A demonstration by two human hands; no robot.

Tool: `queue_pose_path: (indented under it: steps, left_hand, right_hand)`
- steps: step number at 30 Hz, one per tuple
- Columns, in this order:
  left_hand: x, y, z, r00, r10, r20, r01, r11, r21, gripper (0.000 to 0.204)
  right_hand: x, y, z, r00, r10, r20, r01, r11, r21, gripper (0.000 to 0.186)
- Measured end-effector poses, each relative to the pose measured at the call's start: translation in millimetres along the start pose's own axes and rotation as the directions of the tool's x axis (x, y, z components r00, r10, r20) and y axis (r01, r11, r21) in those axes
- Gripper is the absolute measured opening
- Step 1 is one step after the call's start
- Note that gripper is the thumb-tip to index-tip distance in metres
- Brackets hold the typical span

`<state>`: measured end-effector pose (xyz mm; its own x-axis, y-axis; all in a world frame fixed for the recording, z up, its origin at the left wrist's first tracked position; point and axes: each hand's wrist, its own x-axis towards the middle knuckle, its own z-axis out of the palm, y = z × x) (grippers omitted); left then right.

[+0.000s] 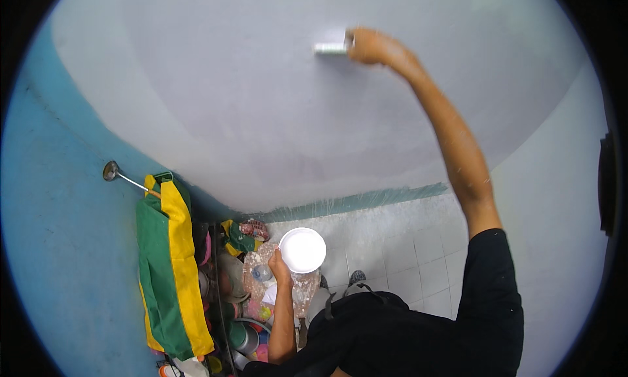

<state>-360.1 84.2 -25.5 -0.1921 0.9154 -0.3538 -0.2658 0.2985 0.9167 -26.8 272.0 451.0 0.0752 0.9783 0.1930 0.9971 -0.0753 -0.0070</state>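
My right hand point(369, 45) is raised high and grips a small paint roller point(330, 47), whose pale sleeve lies against the grey-white wall point(248, 95). My right arm stretches up from the black sleeve at the lower right. Lower down, my left hand point(279, 267) holds a round white plate point(303, 250) by its edge, level, in front of the tiled lower wall.
A blue wall point(59, 246) is on the left, with a metal ladle point(112, 172) hung on it. A green and yellow bag point(169, 272) hangs beside a rack of pots and bottles point(239, 311). White wall tiles point(405, 252) run below a teal strip point(366, 200).
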Motion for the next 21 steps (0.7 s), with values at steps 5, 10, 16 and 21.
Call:
queue_pose_path:
  steps: [5, 10, 16, 21]
  left_hand:
    - [0, 2, 8, 0.999, -0.007, 0.04, 0.008, 0.999, -0.037, 0.039]
    - [0, -4, 5, 1.0, -0.004, 0.029, 0.005, 1.0, -0.025, 0.039]
    - [-8, -4, -5, 0.999, -0.027, 0.019, 0.026, 0.999, 0.039, 0.041]
    - [-6, -8, -12, 0.999, -0.038, 0.022, 0.037, 0.999, 0.031, 0.042]
  right_hand:
    - [-37, -20, -146, 0.937, 0.203, -0.284, -0.138, 0.962, 0.234, 0.033]
    - [-16, -19, -107, 0.683, 0.145, -0.716, 0.003, 0.979, 0.202, 0.033]
    - [-7, -35, 53, 0.749, 0.225, -0.623, -0.088, 0.966, 0.242, 0.05]
    - [-44, -58, 187, 0.867, 0.239, -0.438, -0.114, 0.949, 0.292, 0.054]
